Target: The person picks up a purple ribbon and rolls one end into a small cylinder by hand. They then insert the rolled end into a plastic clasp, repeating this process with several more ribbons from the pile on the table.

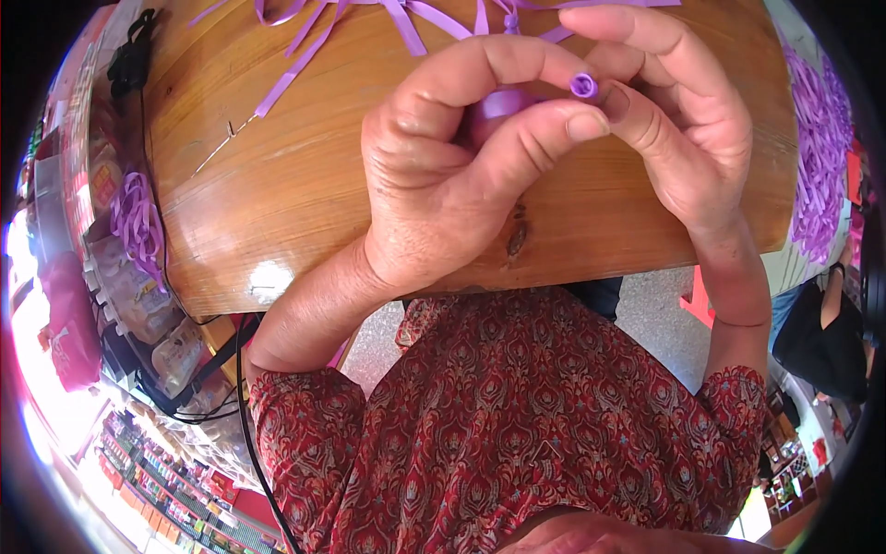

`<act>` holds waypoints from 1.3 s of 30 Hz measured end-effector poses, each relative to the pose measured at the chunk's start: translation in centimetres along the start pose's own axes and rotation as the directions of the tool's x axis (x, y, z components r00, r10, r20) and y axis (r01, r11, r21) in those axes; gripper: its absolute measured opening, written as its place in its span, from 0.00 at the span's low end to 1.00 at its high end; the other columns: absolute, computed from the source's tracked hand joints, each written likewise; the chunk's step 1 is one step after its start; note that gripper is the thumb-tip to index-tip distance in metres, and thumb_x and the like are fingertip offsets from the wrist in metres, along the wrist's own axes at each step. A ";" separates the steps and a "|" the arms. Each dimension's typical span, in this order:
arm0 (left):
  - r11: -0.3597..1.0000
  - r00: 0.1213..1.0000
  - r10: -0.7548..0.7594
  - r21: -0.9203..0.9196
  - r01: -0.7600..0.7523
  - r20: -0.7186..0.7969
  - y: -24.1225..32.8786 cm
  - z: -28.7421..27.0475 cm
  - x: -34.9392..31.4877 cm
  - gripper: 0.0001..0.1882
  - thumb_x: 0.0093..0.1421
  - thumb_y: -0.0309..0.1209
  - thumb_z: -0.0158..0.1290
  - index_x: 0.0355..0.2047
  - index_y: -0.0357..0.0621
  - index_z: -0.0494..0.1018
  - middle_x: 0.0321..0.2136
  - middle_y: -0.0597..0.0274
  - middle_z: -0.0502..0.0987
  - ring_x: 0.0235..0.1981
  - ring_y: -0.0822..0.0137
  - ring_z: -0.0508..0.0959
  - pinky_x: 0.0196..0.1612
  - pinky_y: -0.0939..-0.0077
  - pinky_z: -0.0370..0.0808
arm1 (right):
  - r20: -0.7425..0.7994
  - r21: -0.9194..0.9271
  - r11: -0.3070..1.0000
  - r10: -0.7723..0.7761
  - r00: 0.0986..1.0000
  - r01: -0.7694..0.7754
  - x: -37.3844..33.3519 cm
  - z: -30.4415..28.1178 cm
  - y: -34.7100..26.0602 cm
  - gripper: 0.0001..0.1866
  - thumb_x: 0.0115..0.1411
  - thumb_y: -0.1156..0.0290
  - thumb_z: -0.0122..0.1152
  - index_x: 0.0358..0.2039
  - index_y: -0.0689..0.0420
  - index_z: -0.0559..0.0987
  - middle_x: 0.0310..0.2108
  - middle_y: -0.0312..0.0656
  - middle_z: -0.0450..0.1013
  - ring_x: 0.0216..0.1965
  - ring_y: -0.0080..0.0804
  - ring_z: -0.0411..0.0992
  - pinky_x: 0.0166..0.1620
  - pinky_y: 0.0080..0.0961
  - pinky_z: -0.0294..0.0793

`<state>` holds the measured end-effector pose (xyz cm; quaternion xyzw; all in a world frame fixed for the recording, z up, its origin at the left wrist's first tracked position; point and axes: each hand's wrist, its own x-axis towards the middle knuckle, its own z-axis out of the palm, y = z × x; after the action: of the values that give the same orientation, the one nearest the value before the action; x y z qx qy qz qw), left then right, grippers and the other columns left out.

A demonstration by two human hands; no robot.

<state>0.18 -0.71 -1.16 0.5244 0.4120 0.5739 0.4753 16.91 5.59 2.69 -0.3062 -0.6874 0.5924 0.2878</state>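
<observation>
My left hand [452, 157] is closed, pinching a small tight roll of purple ribbon [583, 86] between thumb and forefinger. A wider stretch of the same ribbon [499, 104] curves inside its palm. My right hand [683, 120] meets it from the other side, thumb and forefinger pressed together at the roll's right edge, its other fingers loosely curled. Both hands are raised above the wooden table [305, 212]. Beyond them lie purple ribbon strips [401, 28], one bearing a small knot. A thin metal pin-like piece [229, 132] lies by one strip's end.
A looped purple ribbon bundle [138, 222] hangs at the table's left edge, near plastic bags [152, 305] and a black cable [245, 397]. A big heap of purple ribbons [817, 157] lies at the right. Another person's arm [831, 295] shows at far right.
</observation>
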 end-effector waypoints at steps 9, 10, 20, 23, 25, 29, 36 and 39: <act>0.893 0.989 -0.127 -0.427 0.145 0.069 0.2 -0.7 0.6 0.14 0.62 0.24 0.46 0.49 0.37 0.67 0.33 0.62 0.75 0.36 0.77 0.72 0.44 0.86 0.66 | -0.068 -0.233 0.960 -0.174 0.982 0.153 -0.1 -1.3 -0.3 0.11 0.54 0.83 0.58 0.40 0.65 0.74 0.37 0.44 0.72 0.38 0.28 0.73 0.45 0.20 0.72; 0.872 0.986 -0.158 -0.462 0.163 0.049 0.7 -0.6 0.5 0.16 0.62 0.24 0.45 0.51 0.36 0.65 0.33 0.61 0.75 0.37 0.76 0.73 0.45 0.85 0.67 | -0.072 -0.179 0.976 -0.140 0.987 0.125 0.0 -1.5 -0.3 0.11 0.55 0.83 0.58 0.40 0.65 0.74 0.37 0.44 0.73 0.38 0.28 0.72 0.45 0.20 0.72; 0.809 0.977 -0.167 -0.549 0.213 0.133 -0.1 -0.6 0.9 0.18 0.60 0.21 0.47 0.51 0.36 0.64 0.36 0.56 0.77 0.39 0.70 0.75 0.46 0.80 0.69 | -0.110 0.079 0.989 -0.119 0.987 0.128 -0.2 -0.9 2.5 0.10 0.59 0.81 0.52 0.42 0.66 0.73 0.38 0.42 0.72 0.38 0.25 0.71 0.45 0.19 0.71; 0.824 0.963 -0.268 -0.517 0.233 0.007 0.1 0.2 0.8 0.15 0.59 0.21 0.50 0.47 0.36 0.67 0.34 0.58 0.77 0.36 0.70 0.76 0.42 0.82 0.70 | -0.030 0.117 0.983 -0.138 0.990 0.140 0.0 -0.7 2.1 0.10 0.58 0.83 0.52 0.41 0.67 0.73 0.38 0.43 0.71 0.41 0.27 0.71 0.47 0.20 0.72; 0.858 0.975 -0.224 -0.476 0.194 -0.006 -0.2 -0.1 0.7 0.14 0.58 0.20 0.50 0.45 0.36 0.68 0.34 0.59 0.77 0.35 0.71 0.76 0.40 0.83 0.71 | -0.032 0.068 0.983 -0.168 0.985 0.170 0.1 -0.3 2.2 0.10 0.58 0.84 0.52 0.41 0.67 0.73 0.38 0.43 0.71 0.41 0.27 0.71 0.47 0.20 0.72; 0.915 0.979 -0.186 -0.377 0.141 -0.086 -0.3 0.0 0.5 0.08 0.59 0.22 0.50 0.40 0.38 0.72 0.34 0.61 0.77 0.35 0.74 0.76 0.39 0.84 0.70 | -0.033 -0.069 0.968 -0.244 0.969 0.241 0.2 -0.2 2.3 0.11 0.56 0.86 0.54 0.41 0.67 0.73 0.37 0.43 0.71 0.40 0.26 0.71 0.46 0.19 0.72; 0.917 0.973 -0.227 -0.348 0.197 -0.046 -0.3 -0.3 0.1 0.08 0.59 0.18 0.50 0.39 0.36 0.72 0.34 0.67 0.75 0.36 0.81 0.72 0.40 0.88 0.69 | 0.006 -0.252 0.907 -0.348 0.938 0.338 0.4 -0.3 1.9 0.11 0.54 0.86 0.56 0.40 0.67 0.74 0.37 0.45 0.72 0.38 0.27 0.71 0.41 0.18 0.72; 0.942 0.987 -0.148 -0.313 0.123 -0.059 -0.1 0.0 0.2 0.08 0.59 0.18 0.50 0.40 0.35 0.72 0.34 0.66 0.75 0.36 0.81 0.72 0.41 0.88 0.69 | 0.020 -0.266 0.896 -0.364 0.931 0.356 0.4 -0.4 1.7 0.12 0.53 0.86 0.56 0.40 0.67 0.75 0.37 0.45 0.72 0.38 0.28 0.71 0.40 0.18 0.72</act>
<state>0.18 -0.49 -1.19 0.3904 0.3715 0.6180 0.5724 17.04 6.35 1.03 -0.2183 -0.8007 0.4268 0.3592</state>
